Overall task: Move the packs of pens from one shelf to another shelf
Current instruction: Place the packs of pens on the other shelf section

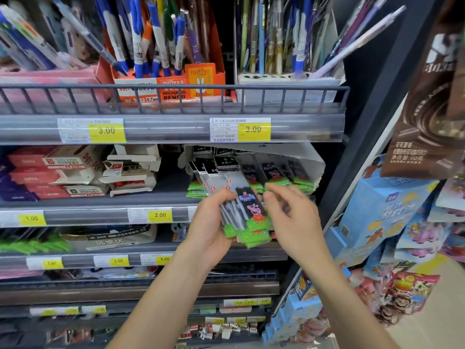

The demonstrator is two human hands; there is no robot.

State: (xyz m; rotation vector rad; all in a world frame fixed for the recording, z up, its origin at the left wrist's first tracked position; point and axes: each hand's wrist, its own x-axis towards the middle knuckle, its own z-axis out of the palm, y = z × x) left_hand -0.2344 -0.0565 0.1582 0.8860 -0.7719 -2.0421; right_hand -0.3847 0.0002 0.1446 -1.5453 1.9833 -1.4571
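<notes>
Your left hand (210,224) grips a fanned stack of pen packs (247,215), fingers curled round its left edge, thumb on top. They're cartoon-pig packs with green bottoms, held upright in front of the shelf edge, off any shelf. Your right hand (292,217) sits just beside the stack's right edge, fingers loosely bent and blurred; cannot tell if it's touching the packs, and it doesn't look like it holds anything.

Just behind the stack: an open cardboard box (309,159) on the second shelf (166,197), with more packs in it (276,172). Same pig packs on the right, clear packs with black headers on the left. Left of the box that shelf has a bare gap, then small white and red cartons (130,172).

Above: top shelf (176,127) with a wire rail, an orange pencil box (171,89) and a white pen stand (286,81).

Progress, my read: early to mid. One handful is out and in your hand, nothing visibly placed on another shelf yet. Plenty left in the box. Can't tell which shelf is the target.
</notes>
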